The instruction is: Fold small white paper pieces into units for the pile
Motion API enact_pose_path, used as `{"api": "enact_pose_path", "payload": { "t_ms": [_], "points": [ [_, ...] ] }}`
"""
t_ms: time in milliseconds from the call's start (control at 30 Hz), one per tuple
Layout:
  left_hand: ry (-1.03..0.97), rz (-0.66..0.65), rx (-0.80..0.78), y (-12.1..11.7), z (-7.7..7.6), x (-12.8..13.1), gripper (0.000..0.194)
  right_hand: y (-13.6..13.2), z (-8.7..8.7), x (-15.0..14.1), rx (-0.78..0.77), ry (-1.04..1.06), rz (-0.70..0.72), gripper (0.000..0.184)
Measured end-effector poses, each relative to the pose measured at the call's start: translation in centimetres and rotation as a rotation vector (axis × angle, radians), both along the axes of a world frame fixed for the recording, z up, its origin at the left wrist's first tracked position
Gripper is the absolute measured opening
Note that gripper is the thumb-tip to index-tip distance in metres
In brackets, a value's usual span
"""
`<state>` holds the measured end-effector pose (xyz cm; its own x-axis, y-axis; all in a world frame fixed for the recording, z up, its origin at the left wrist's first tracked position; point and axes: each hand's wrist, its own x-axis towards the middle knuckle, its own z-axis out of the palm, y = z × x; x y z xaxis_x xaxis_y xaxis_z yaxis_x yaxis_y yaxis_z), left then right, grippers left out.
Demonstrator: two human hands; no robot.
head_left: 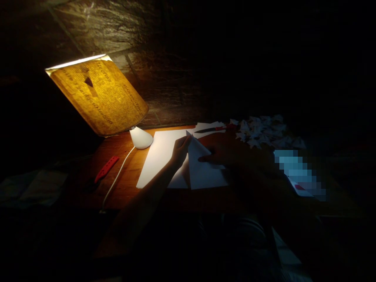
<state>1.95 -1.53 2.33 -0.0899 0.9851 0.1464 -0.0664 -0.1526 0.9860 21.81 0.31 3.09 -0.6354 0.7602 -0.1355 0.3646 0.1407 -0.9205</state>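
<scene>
Left grip (179, 150): narrow; we pinch the upper corner of a folded white paper sheet (204, 166) between fingers and thumb.
Right grip (216, 156): wide; we lay the hand flat on that sheet, fingers extended, though shadow hides the detail.
Technique: we judge that even fingertip pressure keeps the paper layers from sliding.
Things: the folded sheet lies on a flat white paper sheet (158, 158), near a red-handled craft knife (209, 129) and crumpled white paper scraps (258, 131).
Rest: our wooden bench (123, 154) carries a white cone-based lamp (141, 138) with a printed-paper shade (96, 94), a white cord (117, 176) and a perforated red plastic strip (106, 168).
</scene>
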Motion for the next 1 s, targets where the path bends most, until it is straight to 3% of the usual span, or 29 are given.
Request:
{"api": "enact_pose_path", "payload": {
  "t_ms": [700, 1000],
  "points": [
    [0.109, 0.031, 0.078, 0.1, -0.6, -0.3, 0.058, -0.4, 0.6, -0.1, -0.029, 0.0, -0.014, 0.026],
    [0.273, 0.19, 0.185, 0.4, -0.3, -0.8, 0.072, -1.3, 1.6, -0.5, 0.0, -0.02, 0.011, 0.019]
  ]
}}
